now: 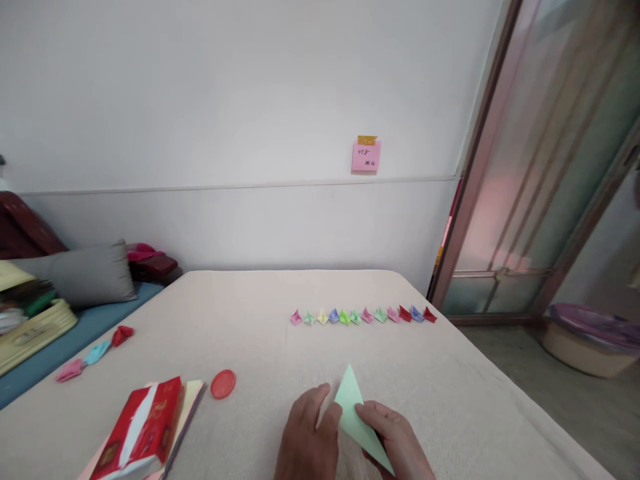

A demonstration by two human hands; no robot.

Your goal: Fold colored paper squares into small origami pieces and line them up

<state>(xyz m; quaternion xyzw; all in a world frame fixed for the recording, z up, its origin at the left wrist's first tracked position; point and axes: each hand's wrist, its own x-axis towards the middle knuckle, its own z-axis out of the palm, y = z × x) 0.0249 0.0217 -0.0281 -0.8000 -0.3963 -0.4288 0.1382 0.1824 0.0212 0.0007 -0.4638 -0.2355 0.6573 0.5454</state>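
Note:
A light green sheet of folded paper (356, 412), pointed at its far end, is above the near part of the table. My right hand (397, 433) grips its right side, thumb on top and fingers curled underneath. At its left edge is my left hand (309, 433), with the thumb at the paper and the index finger stretched apart from it. Whether the left thumb presses on the paper I cannot tell. Beyond the hands, several small folded paper pieces (345, 317) in pink, green, yellow, blue and red stand in a row.
A red tissue pack (145, 423) lies on some coloured paper sheets (193, 393) at the left, near a round red lid (223, 384). Three folded paper pieces (97, 352) lie along the table's left edge. A pink note (366, 157) is taped to the wall.

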